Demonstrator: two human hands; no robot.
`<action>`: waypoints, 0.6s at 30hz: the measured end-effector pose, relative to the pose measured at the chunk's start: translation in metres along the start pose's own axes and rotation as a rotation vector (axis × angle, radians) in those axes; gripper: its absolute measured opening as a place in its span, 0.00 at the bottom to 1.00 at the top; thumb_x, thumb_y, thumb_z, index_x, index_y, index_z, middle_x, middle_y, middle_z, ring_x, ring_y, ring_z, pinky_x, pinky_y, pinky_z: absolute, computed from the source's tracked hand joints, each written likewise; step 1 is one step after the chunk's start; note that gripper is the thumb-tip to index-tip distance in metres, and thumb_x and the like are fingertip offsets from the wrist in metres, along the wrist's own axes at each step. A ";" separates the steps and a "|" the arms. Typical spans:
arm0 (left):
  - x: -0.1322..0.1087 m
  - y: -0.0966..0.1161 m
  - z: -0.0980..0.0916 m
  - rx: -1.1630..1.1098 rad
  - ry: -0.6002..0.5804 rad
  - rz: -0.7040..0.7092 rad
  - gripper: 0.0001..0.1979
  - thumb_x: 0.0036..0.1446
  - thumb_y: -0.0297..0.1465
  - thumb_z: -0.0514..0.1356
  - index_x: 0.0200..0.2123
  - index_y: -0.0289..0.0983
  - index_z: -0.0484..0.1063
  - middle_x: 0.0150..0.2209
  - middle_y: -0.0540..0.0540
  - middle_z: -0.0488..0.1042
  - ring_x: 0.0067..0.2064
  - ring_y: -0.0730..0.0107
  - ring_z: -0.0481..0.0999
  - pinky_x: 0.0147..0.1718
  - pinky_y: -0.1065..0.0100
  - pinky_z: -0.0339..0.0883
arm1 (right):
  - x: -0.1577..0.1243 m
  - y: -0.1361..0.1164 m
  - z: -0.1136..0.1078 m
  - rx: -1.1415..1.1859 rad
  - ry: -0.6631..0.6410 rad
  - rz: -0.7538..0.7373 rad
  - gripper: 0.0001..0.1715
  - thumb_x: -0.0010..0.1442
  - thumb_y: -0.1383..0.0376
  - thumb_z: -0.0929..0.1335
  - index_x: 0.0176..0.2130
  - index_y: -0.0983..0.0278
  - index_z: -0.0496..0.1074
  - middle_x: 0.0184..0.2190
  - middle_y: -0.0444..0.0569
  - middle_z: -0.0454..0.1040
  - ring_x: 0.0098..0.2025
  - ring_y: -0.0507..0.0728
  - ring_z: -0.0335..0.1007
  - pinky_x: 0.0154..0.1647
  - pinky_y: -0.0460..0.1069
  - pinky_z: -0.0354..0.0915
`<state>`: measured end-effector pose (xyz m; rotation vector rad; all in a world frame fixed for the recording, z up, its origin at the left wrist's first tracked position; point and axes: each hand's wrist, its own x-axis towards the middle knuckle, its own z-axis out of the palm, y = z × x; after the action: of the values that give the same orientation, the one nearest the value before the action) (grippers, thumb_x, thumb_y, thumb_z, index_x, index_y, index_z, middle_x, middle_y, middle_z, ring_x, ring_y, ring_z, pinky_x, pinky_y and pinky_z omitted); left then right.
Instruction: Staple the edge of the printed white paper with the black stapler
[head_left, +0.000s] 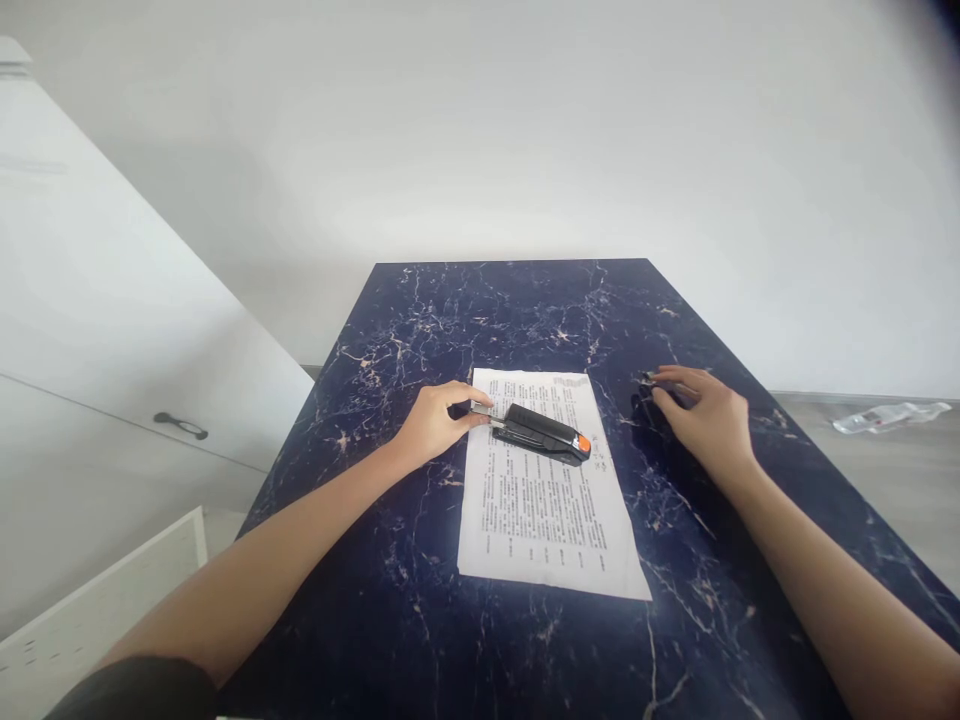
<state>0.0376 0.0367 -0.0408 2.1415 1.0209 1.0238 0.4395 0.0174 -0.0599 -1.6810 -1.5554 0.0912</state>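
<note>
A printed sheet of paper lies flat in the middle of the dark blue marbled table. A black stapler with an orange tip rests across the sheet's upper part. My left hand is closed at the stapler's left end, fingertips pinching its metal end at the paper's left edge. My right hand rests on the table to the right of the sheet, fingers curled onto a small dark object that I cannot make out.
A white cabinet with a dark handle stands at the left, close to the table's edge. A white wall is behind. On the floor at the right lies a clear plastic bottle.
</note>
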 end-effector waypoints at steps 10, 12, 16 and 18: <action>0.001 0.001 0.000 -0.069 -0.123 -0.143 0.10 0.55 0.32 0.72 0.41 0.45 0.83 0.44 0.50 0.84 0.47 0.64 0.82 0.53 0.57 0.71 | -0.034 -0.089 0.010 0.069 -0.008 -0.429 0.11 0.65 0.68 0.70 0.46 0.56 0.78 0.45 0.49 0.81 0.49 0.64 0.77 0.54 0.62 0.73; 0.001 0.001 0.000 -0.077 -0.135 -0.160 0.10 0.55 0.31 0.72 0.42 0.45 0.83 0.44 0.50 0.84 0.47 0.64 0.82 0.52 0.57 0.71 | -0.037 -0.091 0.013 0.093 -0.071 -0.506 0.12 0.66 0.70 0.70 0.47 0.56 0.77 0.45 0.49 0.81 0.48 0.64 0.77 0.53 0.62 0.73; 0.003 0.000 0.000 -0.089 -0.162 -0.180 0.10 0.54 0.31 0.72 0.42 0.45 0.83 0.44 0.48 0.84 0.44 0.63 0.81 0.48 0.57 0.71 | -0.038 -0.086 0.016 0.105 -0.121 -0.587 0.12 0.66 0.72 0.69 0.46 0.58 0.77 0.45 0.50 0.81 0.48 0.63 0.76 0.52 0.62 0.73; 0.004 -0.002 0.000 -0.100 -0.171 -0.184 0.10 0.54 0.32 0.72 0.42 0.45 0.83 0.44 0.48 0.84 0.44 0.64 0.81 0.47 0.57 0.71 | -0.038 -0.085 0.016 0.109 -0.124 -0.588 0.11 0.66 0.72 0.69 0.45 0.58 0.77 0.45 0.50 0.81 0.48 0.63 0.76 0.52 0.63 0.73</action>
<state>0.0384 0.0408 -0.0405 1.9752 1.0386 0.7745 0.3540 -0.0156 -0.0373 -1.0976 -2.0385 -0.0273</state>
